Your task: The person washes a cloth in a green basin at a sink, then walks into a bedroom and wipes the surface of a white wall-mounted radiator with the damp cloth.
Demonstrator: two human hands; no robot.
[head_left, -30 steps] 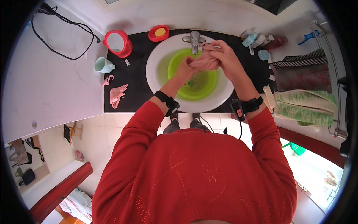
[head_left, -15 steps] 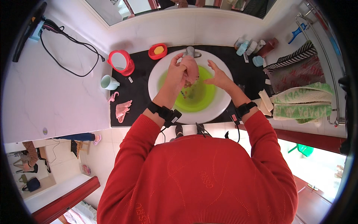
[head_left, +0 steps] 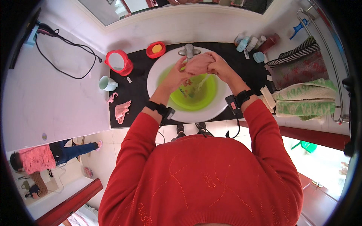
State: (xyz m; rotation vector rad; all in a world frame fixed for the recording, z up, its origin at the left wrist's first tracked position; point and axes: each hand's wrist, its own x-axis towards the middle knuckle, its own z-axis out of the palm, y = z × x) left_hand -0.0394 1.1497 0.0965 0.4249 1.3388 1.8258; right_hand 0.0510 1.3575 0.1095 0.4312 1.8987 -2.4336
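Note:
A limp pink cloth (head_left: 198, 64) is stretched sideways just in front of the tap, above a lime-green basin (head_left: 194, 106). My right hand (head_left: 221, 69) pinches its right end, thumb and fingers closed on the fabric. Beside the left end is my left hand (head_left: 174, 76), fingers apart; whether they touch the cloth is hard to see. The green basin, with water in it, sits inside the white oval sink (head_left: 154, 73). A pale streak like running water drops below the cloth into the basin. The metal tap (head_left: 189, 50) stands at the sink's far side.
On the black counter, left of the sink, are a red-framed mirror (head_left: 118, 62), red soap dish (head_left: 156, 50), pale mug (head_left: 108, 83) and another pink cloth (head_left: 122, 111). Bottles (head_left: 252, 44) stand at the back right. Towels (head_left: 305, 100) hang rightward. Another person (head_left: 37, 158) is far left.
The pink cloth has turned from hanging upright in my left hand to lying sideways. My right hand has moved in and grips it; my left has loosened. Another person has come into view.

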